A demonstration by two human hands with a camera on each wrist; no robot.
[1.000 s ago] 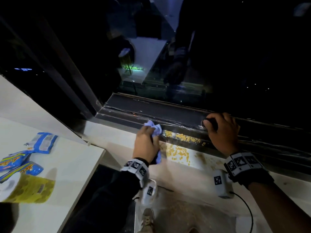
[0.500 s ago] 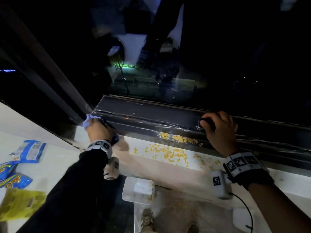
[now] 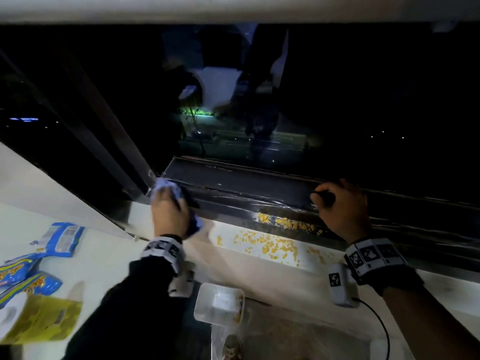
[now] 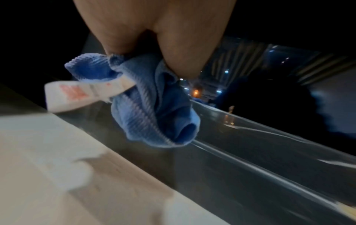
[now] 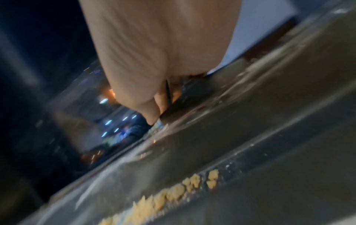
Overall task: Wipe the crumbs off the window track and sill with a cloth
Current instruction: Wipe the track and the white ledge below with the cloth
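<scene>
My left hand (image 3: 168,216) grips a bunched blue cloth (image 3: 166,189) at the left end of the dark window track (image 3: 246,201). In the left wrist view the cloth (image 4: 154,109) hangs from my fingers just over the track, its white tag (image 4: 77,94) sticking out. Yellow crumbs (image 3: 291,223) lie in the track, and more crumbs (image 3: 267,245) are scattered on the pale sill (image 3: 259,274), to the right of the cloth. My right hand (image 3: 340,206) rests on the track beyond the crumbs, fingers curled round a small black object (image 3: 323,197). The right wrist view shows the track crumbs (image 5: 173,197).
A white plastic container (image 3: 205,305) sits below the sill edge between my arms. On the white table at left lie blue snack packets (image 3: 59,239), a yellow packet (image 3: 44,318) and a paper roll (image 3: 10,313). Dark window glass rises behind the track.
My left hand carried the cloth from the crumb patch leftward to the track's left end. The right hand has stayed in place.
</scene>
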